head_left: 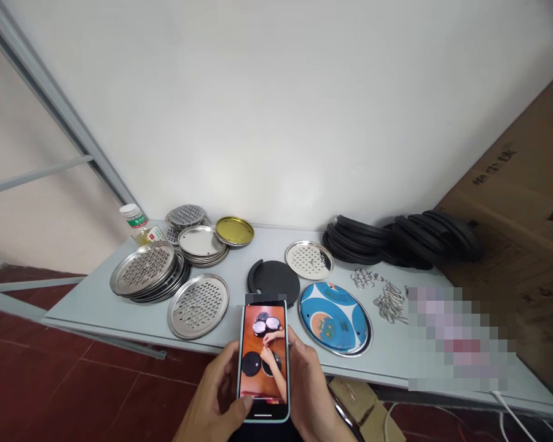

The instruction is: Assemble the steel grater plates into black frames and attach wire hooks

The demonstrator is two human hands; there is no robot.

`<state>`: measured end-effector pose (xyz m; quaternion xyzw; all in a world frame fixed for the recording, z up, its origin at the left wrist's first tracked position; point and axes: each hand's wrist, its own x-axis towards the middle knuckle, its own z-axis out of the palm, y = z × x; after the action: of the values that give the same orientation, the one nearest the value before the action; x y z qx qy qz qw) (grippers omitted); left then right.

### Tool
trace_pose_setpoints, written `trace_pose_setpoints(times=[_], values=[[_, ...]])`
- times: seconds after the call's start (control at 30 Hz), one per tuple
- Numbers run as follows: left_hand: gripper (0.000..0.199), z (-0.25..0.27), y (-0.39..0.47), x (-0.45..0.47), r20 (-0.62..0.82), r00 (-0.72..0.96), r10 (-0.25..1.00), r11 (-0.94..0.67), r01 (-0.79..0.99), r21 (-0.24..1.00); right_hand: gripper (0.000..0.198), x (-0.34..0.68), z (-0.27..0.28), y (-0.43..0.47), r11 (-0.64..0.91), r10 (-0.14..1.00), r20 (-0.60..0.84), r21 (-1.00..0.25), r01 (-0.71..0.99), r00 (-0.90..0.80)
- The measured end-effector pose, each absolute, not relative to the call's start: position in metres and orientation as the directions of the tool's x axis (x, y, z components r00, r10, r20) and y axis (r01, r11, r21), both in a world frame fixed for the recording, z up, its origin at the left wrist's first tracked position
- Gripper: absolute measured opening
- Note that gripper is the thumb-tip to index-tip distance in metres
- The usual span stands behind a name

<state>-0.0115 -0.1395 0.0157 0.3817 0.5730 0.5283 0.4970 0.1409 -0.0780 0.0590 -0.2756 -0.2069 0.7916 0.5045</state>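
Observation:
A smartphone (264,356) in a pale teal case is held upright between both hands at the table's front edge. My left hand (215,393) wraps its left side, with the thumb at the lower part of the screen. My right hand (309,382) grips the opposite side, most of its fingers hidden behind the case. Lit on the screen is a picture of hands over dark round pieces on a brown surface. Just beyond the phone lie a black disc (274,281) with a raised curved rim piece and a blue patterned round plate (332,322).
On the grey table (138,319) are perforated metal discs (199,306), a disc stack (142,270), plain metal lids (203,242), a gold lid (235,231), black curved strips (354,239), metal rings (366,278) and clips (391,302). A cardboard box (525,202) stands right; a bottle (136,224) stands left.

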Motion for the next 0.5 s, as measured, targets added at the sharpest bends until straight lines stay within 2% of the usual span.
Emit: trace_pose_setpoints(times=[0.07,0.13,0.23,0.37,0.5], values=[[0.082,0.015,-0.139,-0.006,-0.125,-0.16,0.979,0.109,-0.105,0.989,0.025,0.142,0.058,-0.077,-0.409,0.912,-0.243,-0.606,-0.682,-0.331],[0.082,0.015,-0.138,-0.004,-0.102,-0.14,0.985,0.098,-0.037,0.994,0.024,0.143,0.059,-0.077,-0.408,0.912,-0.231,-0.601,-0.687,-0.339],[0.074,0.014,-0.139,-0.011,-0.103,-0.138,0.985,0.108,0.023,0.994,0.024,0.144,0.062,-0.077,-0.406,0.911,-0.197,-0.59,-0.698,-0.363],[0.065,0.009,-0.142,-0.021,-0.094,-0.13,0.987,0.092,-0.018,0.996,0.024,0.145,0.063,-0.078,-0.404,0.913,-0.205,-0.592,-0.698,-0.354],[0.072,0.003,-0.142,-0.019,-0.079,-0.137,0.987,0.085,0.032,0.996,0.026,0.144,0.059,-0.078,-0.389,0.92,-0.209,-0.597,-0.702,-0.332]])
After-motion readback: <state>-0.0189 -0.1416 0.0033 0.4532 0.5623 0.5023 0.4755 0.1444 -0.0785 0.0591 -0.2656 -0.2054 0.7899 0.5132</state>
